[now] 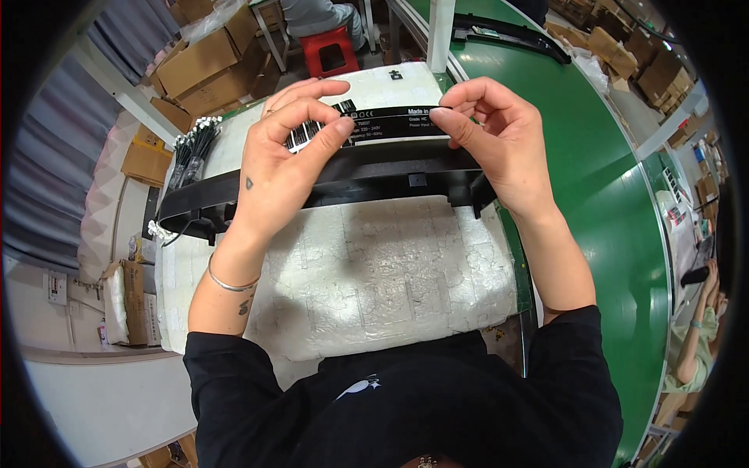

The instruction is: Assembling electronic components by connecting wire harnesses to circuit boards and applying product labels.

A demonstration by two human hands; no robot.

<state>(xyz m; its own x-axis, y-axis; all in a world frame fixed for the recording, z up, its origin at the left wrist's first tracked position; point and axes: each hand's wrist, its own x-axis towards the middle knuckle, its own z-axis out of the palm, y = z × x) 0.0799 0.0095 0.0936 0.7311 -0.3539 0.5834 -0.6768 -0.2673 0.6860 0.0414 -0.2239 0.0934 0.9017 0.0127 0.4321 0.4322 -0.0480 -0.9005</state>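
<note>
A long black label with white print and a barcode end is stretched between my two hands. My left hand pinches it near its left part, thumb against forefinger. At the other end my right hand grips the label's corner between thumb and fingertips. Just below the label lies a long, slightly curved black plastic housing. My hands partly cover it, and whether the label touches it I cannot tell. A thin dark wire shows at the housing's left end.
The housing rests on a white padded mat. Bundled black cables with white plugs lie at the far left, and a small black piece at the back. A green conveyor on the right carries another black housing. Cartons stand behind.
</note>
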